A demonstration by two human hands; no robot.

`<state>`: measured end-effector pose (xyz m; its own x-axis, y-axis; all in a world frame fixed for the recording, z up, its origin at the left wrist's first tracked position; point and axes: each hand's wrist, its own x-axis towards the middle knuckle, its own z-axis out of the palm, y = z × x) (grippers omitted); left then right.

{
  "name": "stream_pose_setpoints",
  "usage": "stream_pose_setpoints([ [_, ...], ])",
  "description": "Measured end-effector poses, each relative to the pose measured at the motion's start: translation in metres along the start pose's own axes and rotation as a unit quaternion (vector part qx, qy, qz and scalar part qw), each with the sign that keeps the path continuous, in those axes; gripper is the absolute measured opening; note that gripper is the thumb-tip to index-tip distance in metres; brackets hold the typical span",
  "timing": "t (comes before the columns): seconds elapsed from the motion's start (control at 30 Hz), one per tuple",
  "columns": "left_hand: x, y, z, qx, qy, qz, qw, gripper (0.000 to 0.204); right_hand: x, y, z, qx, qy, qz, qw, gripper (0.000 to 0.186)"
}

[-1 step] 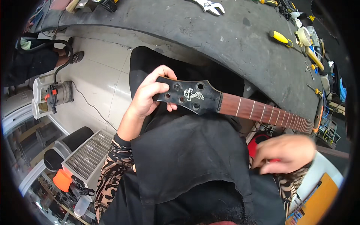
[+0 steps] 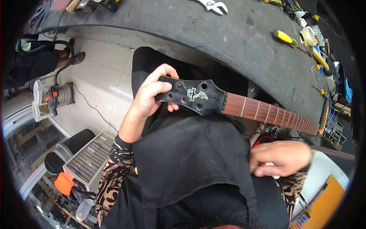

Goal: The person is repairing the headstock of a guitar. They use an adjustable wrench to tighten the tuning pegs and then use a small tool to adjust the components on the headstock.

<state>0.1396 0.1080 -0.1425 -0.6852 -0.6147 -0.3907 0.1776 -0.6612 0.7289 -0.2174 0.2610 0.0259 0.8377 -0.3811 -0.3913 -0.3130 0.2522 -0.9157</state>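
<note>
A guitar neck [image 2: 267,113] with a reddish-brown fretboard and a black headstock [image 2: 211,97] lies across my lap, toward the bench edge. The headstock has several peg holes and a pale scroll inlay. My left hand [image 2: 153,93] grips its end, thumb on the face and fingers curled behind. My right hand [image 2: 280,159] is below the fretboard at the right side of my black apron [image 2: 190,156]; it is motion-blurred, fingers curled, with a small white bit showing by them that I cannot make out.
A dark bench [image 2: 213,34] arcs across the top, holding an adjustable wrench [image 2: 215,7], yellow-handled screwdriver [image 2: 284,37] and tape roll [image 2: 308,35]. At left are another person's foot [image 2: 79,57], a vacuum-like machine [image 2: 57,97] and an orange container [image 2: 63,183]. An orange board [image 2: 320,202] is lower right.
My right hand has moved left and slightly inward to the apron's side. The headstock and my left hand have risen very slightly.
</note>
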Motion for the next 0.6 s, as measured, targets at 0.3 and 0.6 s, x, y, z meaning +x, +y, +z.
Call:
stream_pose_setpoints([
  [0.3,-0.008,0.017,0.023,0.191,0.096,0.068,0.975,0.024,0.161,0.148,-0.014,0.11,0.428,0.043,0.896,0.026],
  [0.6,-0.036,-0.011,0.029,0.44,0.185,0.243,0.845,0.038,0.225,0.119,-0.058,0.551,0.123,-0.065,0.823,0.024],
])
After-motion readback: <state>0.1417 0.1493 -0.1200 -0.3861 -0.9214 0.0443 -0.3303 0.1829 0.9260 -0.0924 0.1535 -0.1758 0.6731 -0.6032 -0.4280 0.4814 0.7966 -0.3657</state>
